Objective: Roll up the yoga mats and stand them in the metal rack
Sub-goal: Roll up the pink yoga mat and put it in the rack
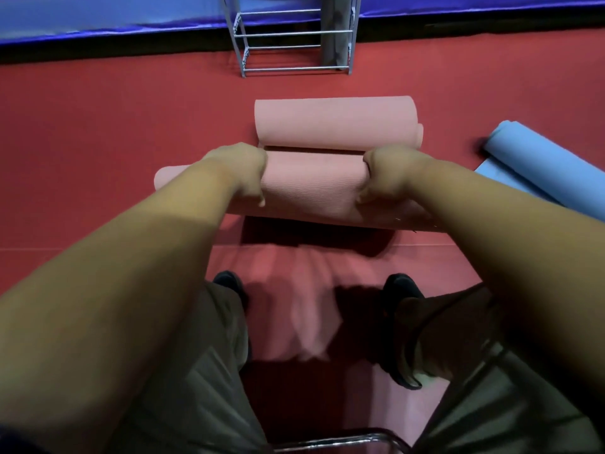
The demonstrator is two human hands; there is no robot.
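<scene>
A pink yoga mat (312, 188) lies rolled across the red floor in front of me. My left hand (240, 170) grips the roll near its left part and my right hand (389, 173) grips it near its right part, fingers curled over the top. Just behind it lies the mat's far end (337, 122), curled into a second pink roll. The metal rack (294, 44) stands at the far edge of the floor, with a grey rolled mat (335, 31) upright in its right side. A blue mat (540, 165), partly rolled, lies at the right.
A blue padded wall (114, 18) runs along the back. My legs and dark shoes (401, 286) are below the roll. A chrome tube (343, 439) curves across the bottom edge. Bare red floor (98, 126) stretches to the left.
</scene>
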